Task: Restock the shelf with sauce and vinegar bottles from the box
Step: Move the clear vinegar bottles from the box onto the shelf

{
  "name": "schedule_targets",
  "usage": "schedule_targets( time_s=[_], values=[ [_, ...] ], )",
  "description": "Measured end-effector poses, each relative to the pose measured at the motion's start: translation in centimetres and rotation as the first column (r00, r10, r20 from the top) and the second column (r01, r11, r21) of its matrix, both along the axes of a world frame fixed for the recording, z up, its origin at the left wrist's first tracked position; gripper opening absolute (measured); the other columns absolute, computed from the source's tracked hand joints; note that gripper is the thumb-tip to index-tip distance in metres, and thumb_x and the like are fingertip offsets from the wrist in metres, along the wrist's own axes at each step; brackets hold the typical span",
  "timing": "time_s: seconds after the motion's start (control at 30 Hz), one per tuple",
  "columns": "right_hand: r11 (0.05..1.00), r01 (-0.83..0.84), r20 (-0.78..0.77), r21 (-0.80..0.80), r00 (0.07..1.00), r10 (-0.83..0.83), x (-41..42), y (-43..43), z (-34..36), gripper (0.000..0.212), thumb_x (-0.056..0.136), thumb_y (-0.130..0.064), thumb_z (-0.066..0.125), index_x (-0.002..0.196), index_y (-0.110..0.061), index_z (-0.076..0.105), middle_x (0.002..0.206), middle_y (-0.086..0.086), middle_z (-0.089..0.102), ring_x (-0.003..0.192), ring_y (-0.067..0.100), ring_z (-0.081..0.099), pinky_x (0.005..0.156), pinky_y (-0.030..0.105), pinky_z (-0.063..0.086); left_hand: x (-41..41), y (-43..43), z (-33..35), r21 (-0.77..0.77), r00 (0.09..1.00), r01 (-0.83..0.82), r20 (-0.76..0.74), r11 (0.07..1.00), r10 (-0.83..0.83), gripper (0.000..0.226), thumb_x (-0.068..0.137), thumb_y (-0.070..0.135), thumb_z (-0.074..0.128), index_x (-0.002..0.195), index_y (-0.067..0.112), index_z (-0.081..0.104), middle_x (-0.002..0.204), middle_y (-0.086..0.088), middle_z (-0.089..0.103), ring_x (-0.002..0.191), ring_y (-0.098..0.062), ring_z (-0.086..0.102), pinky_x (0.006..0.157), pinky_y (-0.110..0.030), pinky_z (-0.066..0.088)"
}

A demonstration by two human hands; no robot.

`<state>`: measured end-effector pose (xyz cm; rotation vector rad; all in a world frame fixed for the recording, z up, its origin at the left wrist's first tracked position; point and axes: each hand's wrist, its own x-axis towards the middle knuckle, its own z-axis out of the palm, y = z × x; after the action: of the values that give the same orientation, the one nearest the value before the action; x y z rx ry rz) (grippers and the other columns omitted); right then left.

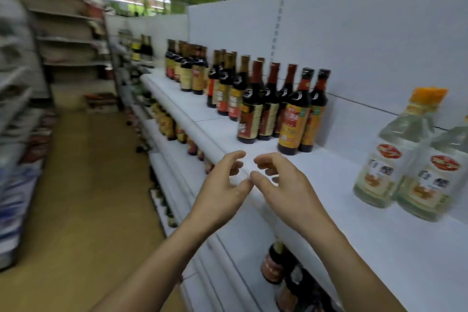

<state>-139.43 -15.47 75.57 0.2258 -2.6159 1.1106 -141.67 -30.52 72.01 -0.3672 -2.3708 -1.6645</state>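
Shop aisle; white shelf (329, 185) being faced. Dark sauce bottles (293, 121) being shown at centre, clear vinegar bottles (385, 159) at right edge. Left hand (222, 185) and right hand (283, 182) being held over shelf lip, loosely curled, gripping nothing.

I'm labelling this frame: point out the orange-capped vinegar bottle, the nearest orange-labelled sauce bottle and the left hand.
Orange-capped vinegar bottle (389, 152): head view, body at the red logo.
Nearest orange-labelled sauce bottle (295, 119): head view, top of its label.
Left hand (221, 189): head view, back of the hand.
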Motion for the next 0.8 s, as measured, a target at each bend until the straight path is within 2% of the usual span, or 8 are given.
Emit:
schedule_targets(
  time_s=[0.1,0.2,0.33,0.47,0.57,0.8],
  values=[
    [0.991,-0.135,0.041,-0.023,0.990,0.135,-0.8,-4.0,-1.7,0.021,0.098,-0.036,0.060,0.119,-0.039,0.058,0.118,-0.024,0.060,0.112,0.000,0.056,0.097,0.026,0.048,1.8,-4.5,-1.5,-0.009,0.994,-0.103,0.032,0.995,0.103,0.049,0.098,0.035,0.065,0.144,0.037,0.047,0.137,0.013,0.056,0.130,-0.002,0.050,0.094,-0.016,0.047],
    [0.969,-0.246,0.105,-0.034,0.963,0.248,-1.4,-7.8,-3.7,0.024,0.099,-0.037,0.061,0.123,-0.035,0.060,0.117,-0.023,0.060,0.109,-0.001,0.058,0.095,0.026,0.049,3.4,-8.5,-3.1,-0.012,0.977,-0.194,0.082,0.981,0.195,0.051,0.098,0.036,0.066,0.145,0.038,0.046,0.138,0.011,0.054,0.132,-0.004,0.049,0.091,-0.025,0.057],
    [0.920,-0.387,0.189,-0.053,0.901,0.390,-1.7,-13.4,-6.7,0.026,0.099,-0.039,0.061,0.125,-0.034,0.060,0.113,-0.018,0.063,0.105,0.003,0.064,0.094,0.034,0.055,5.6,-14.0,-6.0,-0.033,0.935,-0.331,0.127,0.943,0.332,0.054,0.097,0.030,0.068,0.146,0.030,0.046,0.136,0.006,0.054,0.120,0.007,0.056,0.084,-0.015,0.051],
    [0.867,-0.498,0.274,-0.021,0.831,0.484,-1.0,-19.1,-10.3,0.032,0.099,-0.037,0.060,0.129,-0.028,0.060,0.118,-0.013,0.065,0.108,0.009,0.064,0.097,0.035,0.054,8.7,-19.3,-9.8,-0.087,0.873,-0.430,0.213,0.899,0.438,0.055,0.097,0.027,0.068,0.146,0.029,0.046,0.136,0.006,0.054,0.129,-0.007,0.052,0.095,-0.021,0.045],
    [0.827,-0.562,0.328,0.008,0.783,0.529,0.0,-22.4,-13.5,0.034,0.100,-0.040,0.058,0.132,-0.029,0.059,0.124,-0.016,0.063,0.114,0.004,0.060,0.099,0.033,0.053,11.1,-22.5,-12.7,-0.136,0.832,-0.455,0.288,0.880,0.475,0.054,0.097,0.030,0.068,0.146,0.030,0.046,0.136,0.006,0.055,0.130,-0.008,0.051,0.099,-0.026,0.049],
    [0.778,-0.628,0.484,-0.009,0.678,0.553,3.0,-28.5,-22.0,0.033,0.100,-0.042,0.058,0.131,-0.031,0.058,0.123,-0.019,0.061,0.113,0.001,0.059,0.097,0.033,0.054,15.4,-28.1,-20.0,-0.169,0.749,-0.480,0.433,0.861,0.502,0.055,0.097,0.030,0.067,0.148,0.028,0.047,0.141,0.004,0.055,0.132,-0.010,0.050,0.107,-0.034,0.049]
  ],
)
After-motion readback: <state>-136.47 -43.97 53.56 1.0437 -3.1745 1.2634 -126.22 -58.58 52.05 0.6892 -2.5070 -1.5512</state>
